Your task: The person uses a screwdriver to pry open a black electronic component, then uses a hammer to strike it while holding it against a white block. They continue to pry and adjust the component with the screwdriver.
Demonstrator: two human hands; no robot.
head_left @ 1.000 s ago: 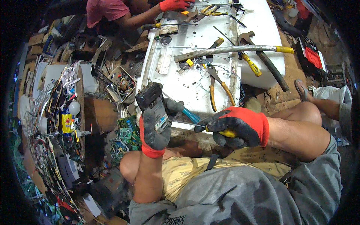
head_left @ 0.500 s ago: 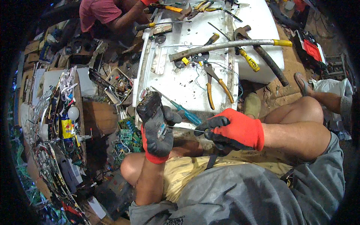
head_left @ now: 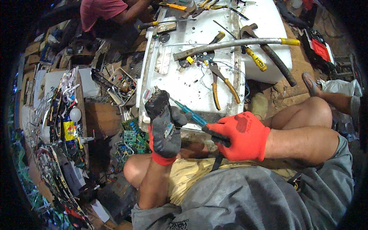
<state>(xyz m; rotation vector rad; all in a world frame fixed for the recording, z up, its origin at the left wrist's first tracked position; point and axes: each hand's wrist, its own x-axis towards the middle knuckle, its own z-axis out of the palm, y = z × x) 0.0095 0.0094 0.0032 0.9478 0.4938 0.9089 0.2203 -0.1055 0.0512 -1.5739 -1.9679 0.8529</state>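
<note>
The left hand (head_left: 165,128) in its dark glove has a closed grip on a small dark block (head_left: 157,102), and it has lifted a bit higher than a moment ago. The right hand (head_left: 239,136) in the red glove stays shut on the blue screwdriver (head_left: 189,112). Its tip now points at the block, just above the white table (head_left: 184,82).

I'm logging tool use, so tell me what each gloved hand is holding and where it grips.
The right hand grips a screwdriver by its handle. The left hand is closed around a small dark part, gripping its lower end.
</note>
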